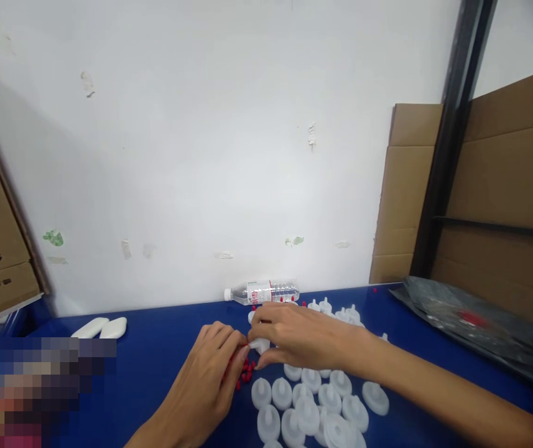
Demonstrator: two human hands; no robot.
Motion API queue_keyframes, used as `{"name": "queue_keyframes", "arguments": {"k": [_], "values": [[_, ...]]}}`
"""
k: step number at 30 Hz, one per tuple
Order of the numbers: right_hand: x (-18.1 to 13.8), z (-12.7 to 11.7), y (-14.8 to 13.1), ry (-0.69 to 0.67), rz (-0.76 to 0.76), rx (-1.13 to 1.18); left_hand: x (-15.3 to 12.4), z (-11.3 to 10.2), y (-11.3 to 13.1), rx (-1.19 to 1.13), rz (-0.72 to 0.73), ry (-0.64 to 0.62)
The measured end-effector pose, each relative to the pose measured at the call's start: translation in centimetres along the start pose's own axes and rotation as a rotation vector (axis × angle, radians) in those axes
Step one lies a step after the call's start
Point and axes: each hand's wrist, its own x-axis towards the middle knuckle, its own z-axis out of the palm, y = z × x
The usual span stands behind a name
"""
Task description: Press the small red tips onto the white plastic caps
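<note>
My right hand [289, 333] grips a translucent white plastic disc with a nozzle [260, 345] between thumb and fingers. Close against it on the left, my left hand [210, 373] pinches with thumb and forefinger; a bit of a small red piece [248, 343] shows at the fingertips, touching or nearly touching the disc's nozzle. Beneath the hands, several loose red pieces [246, 372] lie in a small pile, partly hidden by my left hand. Many more of the white discs [307, 415] are spread below and behind my right hand, some overlapping.
A clear plastic bottle [266, 292] lies on its side against the wall, with a few red-tipped discs before it. Two white rounded objects [113, 328] rest at left on the blue table [163, 330]. Black plastic sheeting [462, 330] and cardboard [406, 199] are at right.
</note>
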Motion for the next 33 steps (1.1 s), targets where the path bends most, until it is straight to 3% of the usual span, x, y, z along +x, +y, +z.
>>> {"name": "queue_keyframes", "arguments": {"k": [5,14,21,25,33], "values": [[0.1,-0.1,-0.1,0.012,-0.059,-0.051,-0.1,0.1,0.1,-0.027,-0.001,0.003],[0.1,0.2,0.6,0.076,-0.093,-0.191,0.3,0.8,0.0,-0.344,-0.313,0.041],[-0.9,0.3,5.8,0.117,0.188,-0.181,0.4,0.3,-1.0,-0.182,-0.334,-0.012],[-1.7,1.1,8.0,0.05,0.333,-0.143,0.2,0.5,-1.6,-0.039,-0.284,-0.046],[-2.3,2.3,9.1,-0.1,0.416,-0.034,-0.2,1.2,-2.8,0.046,-0.261,-0.056]]}}
